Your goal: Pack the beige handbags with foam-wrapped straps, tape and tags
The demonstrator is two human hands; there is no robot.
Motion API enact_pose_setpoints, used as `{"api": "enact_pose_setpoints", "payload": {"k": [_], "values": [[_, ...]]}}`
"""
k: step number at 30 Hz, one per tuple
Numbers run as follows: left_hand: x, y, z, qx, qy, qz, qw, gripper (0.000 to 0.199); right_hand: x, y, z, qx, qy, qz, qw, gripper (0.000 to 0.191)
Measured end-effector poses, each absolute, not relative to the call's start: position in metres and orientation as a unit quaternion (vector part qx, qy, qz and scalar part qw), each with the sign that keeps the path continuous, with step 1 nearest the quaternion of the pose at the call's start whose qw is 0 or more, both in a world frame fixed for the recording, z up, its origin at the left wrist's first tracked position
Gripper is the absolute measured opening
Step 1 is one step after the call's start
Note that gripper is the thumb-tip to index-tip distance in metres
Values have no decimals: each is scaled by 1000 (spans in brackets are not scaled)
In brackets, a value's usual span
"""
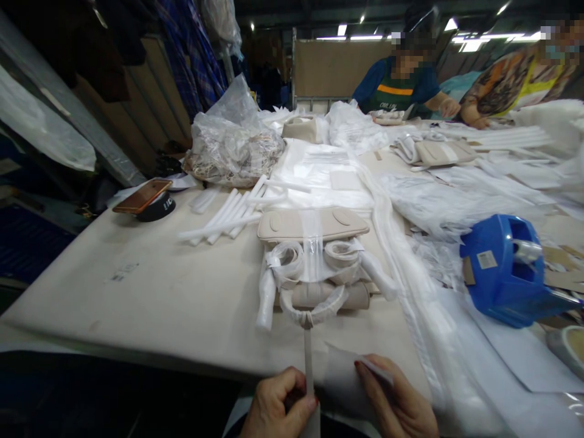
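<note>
A beige handbag point(292, 224) lies on the table in front of me, its parts partly wrapped in clear film and white foam. Two rolled straps point(286, 263) sit on it, and a wrapped handle point(335, 302) curves toward me. From the handle's middle a narrow pale strap point(308, 350) runs down to the table's near edge. My left hand point(276, 404) pinches this strap between thumb and fingers. Just to the right, my right hand point(399, 398) grips a thin white sheet point(344, 368) by its edge. The sheet's lower part is blurred.
White foam tubes point(228, 219) lie left of the bag, near a phone point(143, 196) on a black round object point(156, 207). A clear plastic bag point(232, 146) stands behind. At right are a blue tape dispenser point(502, 267) and plastic sheeting point(456, 201). Two people work across the table.
</note>
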State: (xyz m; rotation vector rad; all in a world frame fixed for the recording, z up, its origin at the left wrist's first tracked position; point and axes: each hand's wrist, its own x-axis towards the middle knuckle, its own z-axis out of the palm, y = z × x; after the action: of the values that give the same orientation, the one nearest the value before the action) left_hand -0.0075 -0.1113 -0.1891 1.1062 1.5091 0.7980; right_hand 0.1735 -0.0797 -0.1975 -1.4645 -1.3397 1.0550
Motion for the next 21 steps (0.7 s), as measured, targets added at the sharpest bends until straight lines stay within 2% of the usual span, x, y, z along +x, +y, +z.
{"api": "enact_pose_setpoints", "payload": {"k": [3, 6, 11, 17, 21], "values": [[-10, -116, -188, 394, 589, 344, 616, 18, 167, -80, -199, -580, -532, 452, 420, 23], [-9, -122, -187, 346, 545, 360, 674, 27, 157, -81, -199, -518, -530, 558, 373, 22], [-6, -131, -187, 315, 573, 365, 663, 29, 138, -83, -193, -423, -458, 707, 334, 27], [-6, -135, -185, 299, 612, 351, 643, 29, 128, -87, -184, -410, -324, 796, 306, 37], [-7, -136, -185, 316, 634, 339, 619, 26, 128, -90, -183, -416, -286, 807, 307, 37]]}}
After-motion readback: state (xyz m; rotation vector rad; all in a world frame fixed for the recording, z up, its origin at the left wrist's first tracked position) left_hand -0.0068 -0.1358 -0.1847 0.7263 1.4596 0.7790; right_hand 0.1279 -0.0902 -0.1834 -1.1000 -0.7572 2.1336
